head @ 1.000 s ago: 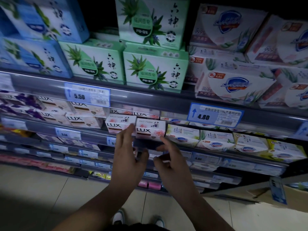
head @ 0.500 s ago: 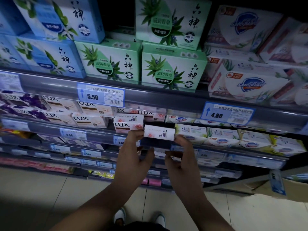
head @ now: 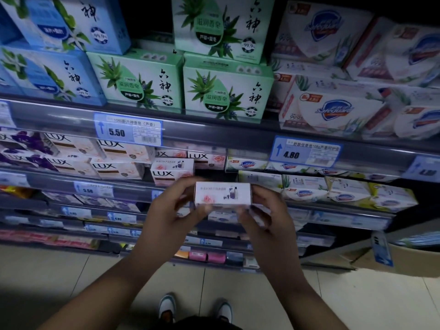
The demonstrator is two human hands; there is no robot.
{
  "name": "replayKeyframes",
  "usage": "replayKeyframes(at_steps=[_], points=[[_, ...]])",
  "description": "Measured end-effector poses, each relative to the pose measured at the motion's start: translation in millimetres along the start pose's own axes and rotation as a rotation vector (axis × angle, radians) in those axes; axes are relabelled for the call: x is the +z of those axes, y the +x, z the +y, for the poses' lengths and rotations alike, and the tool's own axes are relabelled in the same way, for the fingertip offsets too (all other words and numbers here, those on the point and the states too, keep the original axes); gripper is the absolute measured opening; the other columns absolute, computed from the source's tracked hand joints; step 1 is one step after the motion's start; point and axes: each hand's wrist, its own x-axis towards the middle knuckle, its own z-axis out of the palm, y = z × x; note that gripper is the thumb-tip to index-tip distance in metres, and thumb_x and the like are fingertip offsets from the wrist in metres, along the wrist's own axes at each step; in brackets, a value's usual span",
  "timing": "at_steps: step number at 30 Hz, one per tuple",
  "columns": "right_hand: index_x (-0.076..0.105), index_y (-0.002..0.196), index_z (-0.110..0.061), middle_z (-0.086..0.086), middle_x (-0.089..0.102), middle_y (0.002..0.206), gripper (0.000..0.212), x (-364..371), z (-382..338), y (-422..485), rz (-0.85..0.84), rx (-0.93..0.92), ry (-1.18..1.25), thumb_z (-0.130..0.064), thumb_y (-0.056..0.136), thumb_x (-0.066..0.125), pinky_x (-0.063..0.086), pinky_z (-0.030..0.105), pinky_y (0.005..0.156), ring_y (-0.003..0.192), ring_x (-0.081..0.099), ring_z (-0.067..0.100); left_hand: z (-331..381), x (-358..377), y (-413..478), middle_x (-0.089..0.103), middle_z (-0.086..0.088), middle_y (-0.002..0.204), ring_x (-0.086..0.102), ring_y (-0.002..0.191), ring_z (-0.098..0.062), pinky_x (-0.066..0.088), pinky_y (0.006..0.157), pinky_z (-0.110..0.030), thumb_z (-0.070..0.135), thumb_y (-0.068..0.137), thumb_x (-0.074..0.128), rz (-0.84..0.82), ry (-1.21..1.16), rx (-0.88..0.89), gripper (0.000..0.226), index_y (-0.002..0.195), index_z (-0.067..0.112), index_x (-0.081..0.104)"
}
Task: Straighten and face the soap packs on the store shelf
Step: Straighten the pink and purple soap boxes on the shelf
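The small white cardboard soap box with a pink rose [head: 222, 194] is off the shelf [head: 54, 181], pinched at its ends: left hand [head: 166, 217] at its nine o'clock, right hand [head: 269, 217] at three. I'd turn its logo face outward, then slide it into the dark gap [head: 214, 173] at twelve, square with the stacked LUX boxes [head: 172, 173]. That face is hidden; fingertips [head: 258, 190] blur.

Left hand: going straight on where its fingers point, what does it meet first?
The left hand grips the soap pack; beyond that, probably the shelf's dark gap beside the LUX stack, though depth is unclear.
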Motion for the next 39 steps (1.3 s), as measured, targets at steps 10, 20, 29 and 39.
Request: replayKeyframes(at_steps=[10, 20, 29, 39], points=[[0.071, 0.123, -0.03, -0.012, 0.074, 0.117, 0.025, -20, -8, 2, -0.012, 0.134, 0.359, -0.036, 0.099, 0.064, 0.062, 0.03, 0.07, 0.102, 0.074, 0.009, 22, 25, -5, 0.061, 0.014, 0.142, 0.059, 0.13, -0.021, 0.052, 0.099, -0.059, 0.042, 0.092, 0.062, -0.001, -0.366, -0.166, 0.048, 0.14, 0.035, 0.06], [0.078, 0.102, -0.042, -0.012, 0.079, 0.107, 0.025, -30, -5, -3, -0.072, 0.355, 0.466, -0.03, 0.103, 0.056, 0.06, 0.025, 0.063, 0.078, 0.077, 0.012, 30, 46, -13, 0.066, 0.011, 0.129, 0.067, 0.095, -0.012, 0.056, 0.079, -0.022, 0.028, 0.092, 0.067, 0.079, -0.394, -0.097, 0.046, 0.138, 0.032, 0.061], [0.081, 0.101, -0.03, -0.005, 0.079, 0.106, 0.022, -51, -17, -2, -0.157, 0.266, 0.433, -0.044, 0.084, 0.079, 0.062, 0.027, 0.077, 0.094, 0.076, 0.012, 28, 43, -15, 0.076, -0.013, 0.106, 0.074, 0.096, -0.021, 0.06, 0.079, -0.026, 0.044, 0.085, 0.07, 0.175, -0.509, -0.286, 0.041, 0.117, 0.019, 0.075], [0.067, 0.127, -0.036, -0.011, 0.074, 0.115, 0.047, -62, -12, -1, -0.188, 0.133, 0.198, -0.03, 0.082, 0.077, 0.06, 0.023, 0.076, 0.102, 0.072, 0.007, 27, 51, -13, 0.077, -0.012, 0.106, 0.075, 0.095, -0.026, 0.061, 0.074, -0.03, 0.044, 0.083, 0.067, 0.157, -0.6, -0.452, 0.035, 0.109, 0.022, 0.076]])
